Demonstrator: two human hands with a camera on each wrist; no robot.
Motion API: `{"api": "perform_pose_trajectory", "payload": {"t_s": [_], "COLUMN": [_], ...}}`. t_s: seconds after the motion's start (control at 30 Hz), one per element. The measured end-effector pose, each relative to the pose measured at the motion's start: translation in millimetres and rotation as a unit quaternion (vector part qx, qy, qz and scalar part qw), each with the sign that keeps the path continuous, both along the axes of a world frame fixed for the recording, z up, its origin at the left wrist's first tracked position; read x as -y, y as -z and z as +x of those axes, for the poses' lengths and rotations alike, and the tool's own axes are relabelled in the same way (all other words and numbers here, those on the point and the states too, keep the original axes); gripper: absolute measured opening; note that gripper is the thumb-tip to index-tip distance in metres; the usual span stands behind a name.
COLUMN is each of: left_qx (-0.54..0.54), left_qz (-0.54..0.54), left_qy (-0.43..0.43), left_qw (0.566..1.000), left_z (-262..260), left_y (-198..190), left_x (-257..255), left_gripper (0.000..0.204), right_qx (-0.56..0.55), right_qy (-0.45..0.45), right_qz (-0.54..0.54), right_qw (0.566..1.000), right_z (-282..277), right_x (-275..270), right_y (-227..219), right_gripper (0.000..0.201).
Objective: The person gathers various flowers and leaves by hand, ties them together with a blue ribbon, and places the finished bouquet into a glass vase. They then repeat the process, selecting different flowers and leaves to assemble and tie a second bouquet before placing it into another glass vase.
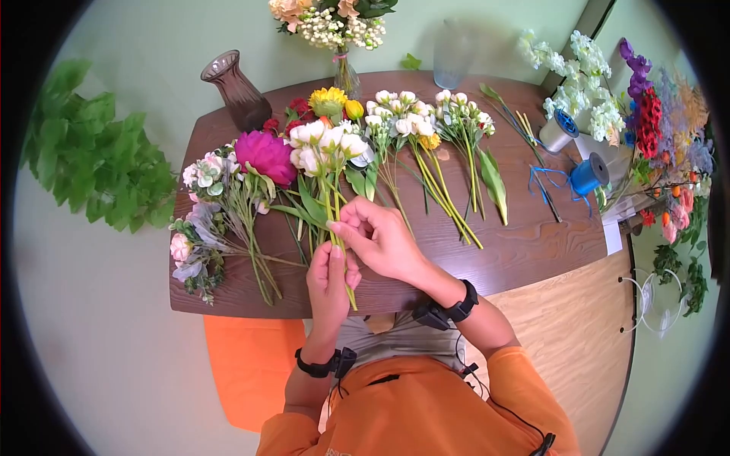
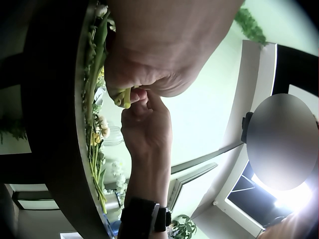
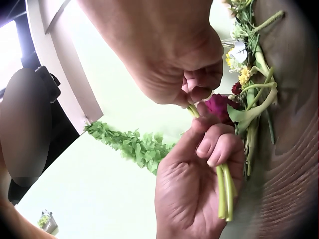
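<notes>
Several white flowers (image 1: pixel 327 144) on green stems (image 3: pixel 225 194) stand upright in the person's hands above the table's front part. The left hand (image 1: pixel 328 283) curls its fingers round the lower stems, whose cut ends stick out below it. Just above, the right hand (image 1: pixel 384 242) pinches the same stems between thumb and fingers. In the left wrist view the right hand (image 2: pixel 147 127) touches the stems close to the left hand (image 2: pixel 154 50). The right wrist view shows the left hand (image 3: pixel 194 179) gripping the stems under the right hand (image 3: pixel 169 59).
A magenta flower (image 1: pixel 265 158), pink flowers (image 1: pixel 181 247) and white bunches (image 1: pixel 407 114) lie on the brown table (image 1: pixel 525 243). Behind stand a dark vase (image 1: pixel 237 95) and a clear vase (image 1: pixel 452 61). Blue ribbon (image 1: pixel 585 176) and a silver spool (image 1: pixel 559 133) are at the right.
</notes>
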State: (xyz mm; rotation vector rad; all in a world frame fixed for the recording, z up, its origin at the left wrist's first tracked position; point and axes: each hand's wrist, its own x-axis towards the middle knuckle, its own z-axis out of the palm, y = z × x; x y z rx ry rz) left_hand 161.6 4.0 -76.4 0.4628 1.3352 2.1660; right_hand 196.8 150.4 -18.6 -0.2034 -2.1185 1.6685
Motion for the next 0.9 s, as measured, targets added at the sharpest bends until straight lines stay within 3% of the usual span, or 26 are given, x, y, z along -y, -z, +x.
{"api": "perform_pose_trajectory", "payload": {"t_s": [0.07, 0.17, 0.3, 0.4, 0.5, 0.63, 0.7, 0.9], "left_qx": [0.011, 0.025, 0.033, 0.042, 0.034, 0.033, 0.029, 0.019], "left_qz": [-0.005, -0.004, 0.015, 0.022, 0.017, 0.012, 0.017, 0.021], "left_qy": [-0.024, -0.070, -0.106, -0.114, -0.103, -0.108, -0.115, -0.109], "left_qw": [1.000, 0.997, 0.994, 0.992, 0.994, 0.993, 0.993, 0.994], "left_z": [0.0, -2.6, -10.0, -10.5, -9.2, -9.1, -10.0, -9.2], "left_y": [-6.4, -12.9, -13.8, -13.3, -12.5, -13.6, -14.3, -16.0], "left_x": [1.5, 7.1, 15.3, 13.9, 13.3, 17.3, 19.6, 23.2], "left_gripper": [0.023, 0.022, 0.022, 0.023, 0.023, 0.023, 0.023, 0.023], "right_qx": [-0.014, 0.066, 0.147, 0.215, 0.207, 0.172, 0.147, 0.100], "right_qy": [0.006, 0.065, 0.150, 0.109, 0.093, 0.132, 0.159, 0.211], "right_qz": [0.042, 0.129, 0.296, 0.302, 0.323, 0.275, 0.190, 0.119], "right_qw": [0.999, 0.987, 0.932, 0.922, 0.919, 0.937, 0.958, 0.965], "right_z": [-1.3, 9.4, 17.8, 13.5, 4.6, -1.5, -2.0, 7.1], "right_x": [-6.5, -33.4, -75.4, -85.8, -89.5, -91.3, -93.1, -90.2], "right_y": [-1.8, -11.9, 2.2, 14.5, 32.9, 38.6, 35.9, 12.3], "right_gripper": [0.018, 0.029, 0.036, 0.037, 0.036, 0.031, 0.027, 0.027]}}
